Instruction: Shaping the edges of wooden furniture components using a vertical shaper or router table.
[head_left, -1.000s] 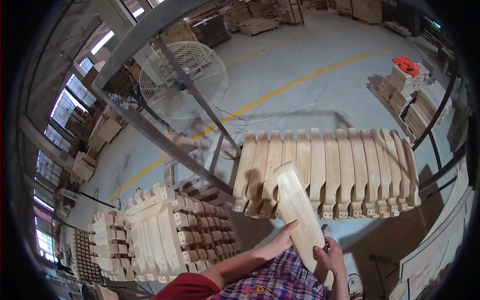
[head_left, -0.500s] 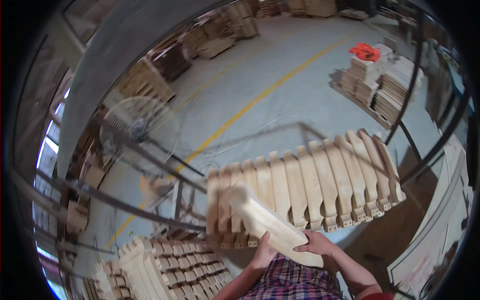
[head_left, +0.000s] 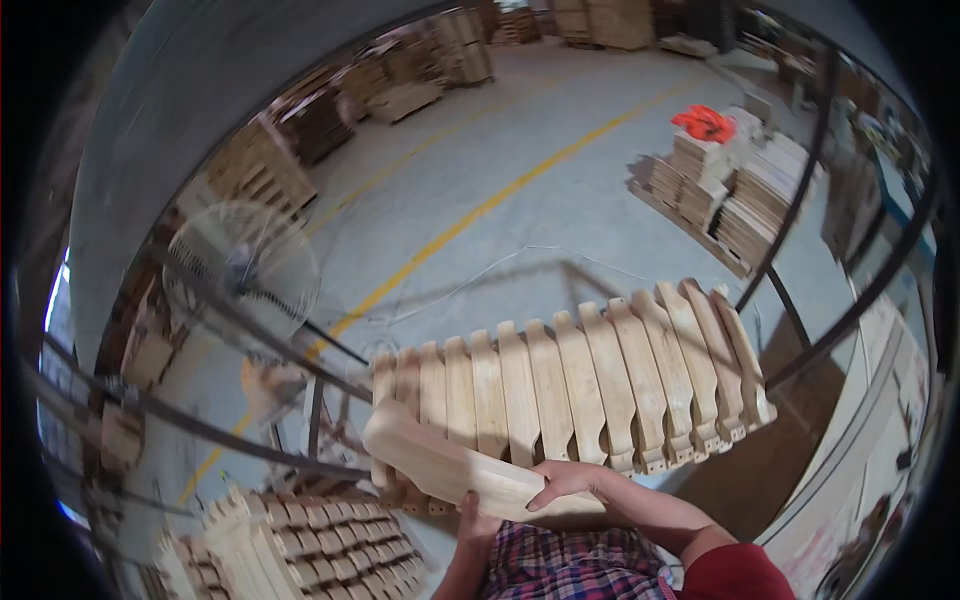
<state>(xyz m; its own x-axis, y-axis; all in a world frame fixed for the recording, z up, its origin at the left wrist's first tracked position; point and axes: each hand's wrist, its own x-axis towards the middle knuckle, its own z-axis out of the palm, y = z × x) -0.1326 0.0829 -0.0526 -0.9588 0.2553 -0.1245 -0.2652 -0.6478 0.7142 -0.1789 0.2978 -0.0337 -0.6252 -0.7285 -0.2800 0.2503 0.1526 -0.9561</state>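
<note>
A pale shaped wooden board (head_left: 455, 470), rounded at its far left end, lies across both my hands in front of my plaid-covered lap. My left hand (head_left: 478, 518) grips its lower edge near the middle, thumb on the front face. Farther right, my right hand (head_left: 562, 484) is closed over the upper edge with the thumb across the face. Just beyond the board stands a row of similar shaped wooden pieces (head_left: 540, 385), side by side and slightly tilted. The board hides the row's lower left part.
Stacked wooden parts (head_left: 320, 545) lie at the lower left. A large caged fan (head_left: 240, 270) stands beyond dark metal bars (head_left: 220, 430). At the far right, stacked boards (head_left: 760, 190) sit on a pallet with a red-orange bundle (head_left: 705, 124) on top. A pale panel (head_left: 850, 440) leans at right.
The board has turned to lie flatter, its rounded end swinging down and left. Both hands still hold it, and the right forearm reaches farther across. The whole view has shifted slightly.
</note>
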